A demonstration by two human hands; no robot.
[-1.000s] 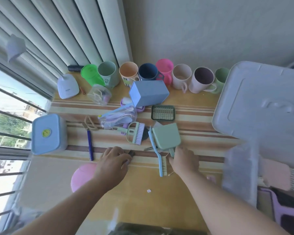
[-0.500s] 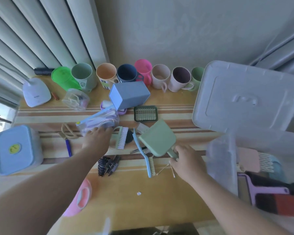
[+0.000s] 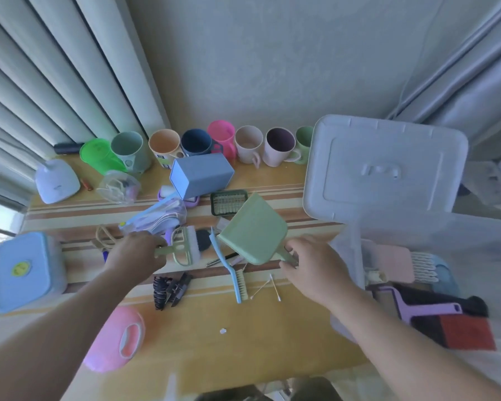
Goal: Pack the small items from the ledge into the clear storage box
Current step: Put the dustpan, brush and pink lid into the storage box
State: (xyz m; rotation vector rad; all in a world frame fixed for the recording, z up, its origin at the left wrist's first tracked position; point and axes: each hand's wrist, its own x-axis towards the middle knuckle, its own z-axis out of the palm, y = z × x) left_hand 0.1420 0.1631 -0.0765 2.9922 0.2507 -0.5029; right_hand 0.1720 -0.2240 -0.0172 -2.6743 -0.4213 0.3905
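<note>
My right hand [image 3: 313, 266] grips the handle of a small green dustpan [image 3: 253, 230], lifted and tilted above the ledge [image 3: 214, 342]. My left hand [image 3: 135, 253] holds the handle of a green hand brush with white bristles [image 3: 185, 246]. The clear storage box [image 3: 359, 256] stands at the right, with a pink comb, a purple squeegee and a red item inside; its lid [image 3: 385, 169] leans behind it. On the ledge lie a blue long-handled brush [image 3: 229, 273], black hair clips [image 3: 171, 289], cotton swabs [image 3: 268, 287] and a zip bag [image 3: 159, 217].
A row of coloured mugs [image 3: 197, 141] lines the back wall. A blue square holder [image 3: 200, 175] lies on its side, beside a dark green grid tray [image 3: 229, 201]. A blue lidded box [image 3: 25, 270] sits far left, a pink round item [image 3: 116, 340] near the front.
My right hand has raised the green dustpan off the ledge toward the box. My left hand left the black hair clips, moved up and closed on the green brush's handle. The view has panned right.
</note>
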